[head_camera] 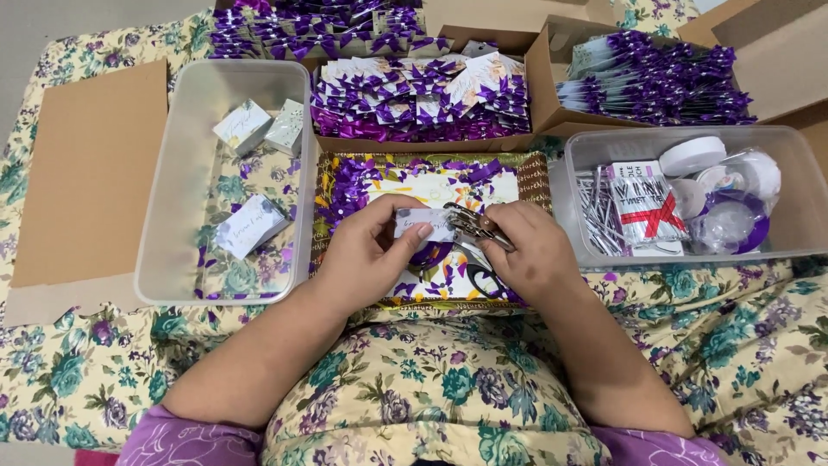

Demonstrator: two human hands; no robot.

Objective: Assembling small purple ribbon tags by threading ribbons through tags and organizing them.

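Work area is tight. Centre frame, a shallow tray [542, 177] with patterned rim holds purple bows and cards; both hands sit over it. Left of it, touching its edge, a clear plastic bin [168, 194] with three small white boxes [250, 226]; its right wall stands just beside the left wrist. Right of the tray, a second clear bin [802, 220] with tape rolls [693, 155], a bundle of thin metal pins [593, 211] and a packet with a red cross; its near-left corner is close to the right hand's knuckles. Upper frame, cardboard boxes [539, 82] packed with purple-bowed cards [423, 99] close off the top. Flat brown cardboard sheet [90, 173] at the left. Free room only at the bottom: floral cloth [742, 345] lower right and lower left, and the lap between the forearms.

Left hand [366, 255]: fingers curled in, thumb and forefinger pinched on a small white card [423, 223], held just above the tray at mid frame. Other fingers folded under, not spread.

Right hand [530, 250]: closed around a metal hole punch [473, 223], handles inside the fist, fingers wrapped tight. The punch head points left and meets the card's right edge; whether the card is actually inside it, cannot tell. Hands nearly touching.
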